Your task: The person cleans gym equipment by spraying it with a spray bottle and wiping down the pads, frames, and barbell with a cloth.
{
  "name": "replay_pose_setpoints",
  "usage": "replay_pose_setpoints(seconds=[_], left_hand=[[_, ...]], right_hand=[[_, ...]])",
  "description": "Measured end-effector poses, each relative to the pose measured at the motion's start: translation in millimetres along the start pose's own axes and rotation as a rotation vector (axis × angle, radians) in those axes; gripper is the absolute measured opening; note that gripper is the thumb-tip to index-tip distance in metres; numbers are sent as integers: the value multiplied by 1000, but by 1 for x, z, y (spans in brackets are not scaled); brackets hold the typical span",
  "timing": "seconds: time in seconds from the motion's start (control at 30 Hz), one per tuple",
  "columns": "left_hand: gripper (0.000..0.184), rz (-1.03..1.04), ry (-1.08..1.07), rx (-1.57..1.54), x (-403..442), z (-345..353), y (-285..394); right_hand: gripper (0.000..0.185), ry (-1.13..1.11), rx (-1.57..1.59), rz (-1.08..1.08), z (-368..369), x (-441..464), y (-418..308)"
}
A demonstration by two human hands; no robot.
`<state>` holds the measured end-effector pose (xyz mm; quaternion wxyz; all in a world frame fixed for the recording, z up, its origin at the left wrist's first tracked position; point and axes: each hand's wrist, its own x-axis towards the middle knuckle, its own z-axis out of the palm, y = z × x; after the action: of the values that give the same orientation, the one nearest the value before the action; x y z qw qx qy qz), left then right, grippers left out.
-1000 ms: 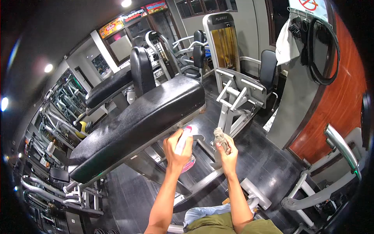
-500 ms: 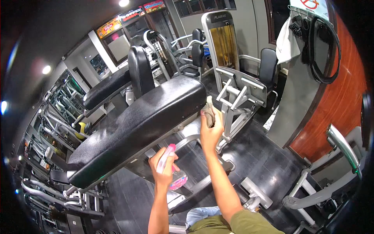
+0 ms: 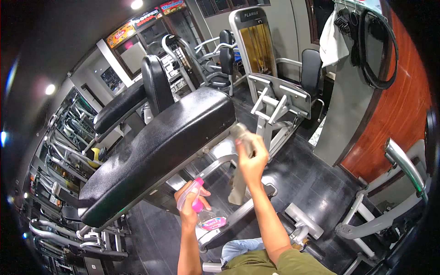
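Observation:
A clear spray bottle [image 3: 213,222] with a pink and white trigger head and a pink label is in my left hand [image 3: 187,201], whose fingers wrap around its neck below the bench. My right hand [image 3: 255,161] grips a greyish-beige cloth [image 3: 237,189]. One end of the cloth sticks up by the near right end of the long black padded bench [image 3: 160,140], and the rest hangs down below my fingers. The pad slants from lower left to upper right on a grey metal frame. Whether the cloth touches it I cannot tell.
A weight-stack machine [image 3: 253,41] stands behind, with a grey footplate [image 3: 283,96] in front of it. At the right are a chrome-ended machine arm [image 3: 403,167] and a reddish wood panel [image 3: 389,119]. A white towel [image 3: 333,43] and black belt [image 3: 394,59] hang there.
My right hand has shifted slightly down and right from the pad's end, and the cloth now hangs loose. My left hand still holds the bottle, tilted a little differently. The view has shifted slightly.

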<state>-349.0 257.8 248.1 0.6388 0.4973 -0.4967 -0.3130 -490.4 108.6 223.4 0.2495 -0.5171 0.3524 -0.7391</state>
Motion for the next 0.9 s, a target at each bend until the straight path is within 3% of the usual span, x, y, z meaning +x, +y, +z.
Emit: replay_pose_setpoints(seconds=[0.03, 0.23, 0.33, 0.43, 0.5, 0.57, 0.6, 0.63, 0.73, 0.83, 0.9], left_hand=[[44, -2, 2, -1, -2, -1, 0], [43, -17, 75, 39, -9, -4, 4], [43, 50, 117, 18, -15, -3, 4], [43, 79, 112, 17, -21, -3, 10], [43, 79, 118, 39, -24, -2, 21], [44, 81, 121, 61, -25, -4, 23], [45, 80, 139, 50, -26, -7, 21], [46, 79, 161, 40, -27, -9, 21], [46, 44, 155, 58, -34, -14, 27], [46, 94, 136, 83, -42, -22, 30], [47, 128, 152, 87, -45, -26, 28]], right_hand=[[32, 76, 41, 88, 0, 8, -2], [33, -22, 108, 148, 25, 10, 14], [38, 61, 305, 294, 37, -12, 30], [39, 138, 310, 349, 50, -34, 30], [38, 158, 426, 566, 59, -47, 20], [30, 157, 209, 327, 71, -70, 8], [30, 88, 207, 289, 68, -79, -3], [29, 34, 380, 397, 66, -84, -10], [30, -26, 181, 213, 49, -66, -1], [28, 137, 101, 137, 37, -24, -7], [28, 131, 69, 108, 35, -6, -17]])
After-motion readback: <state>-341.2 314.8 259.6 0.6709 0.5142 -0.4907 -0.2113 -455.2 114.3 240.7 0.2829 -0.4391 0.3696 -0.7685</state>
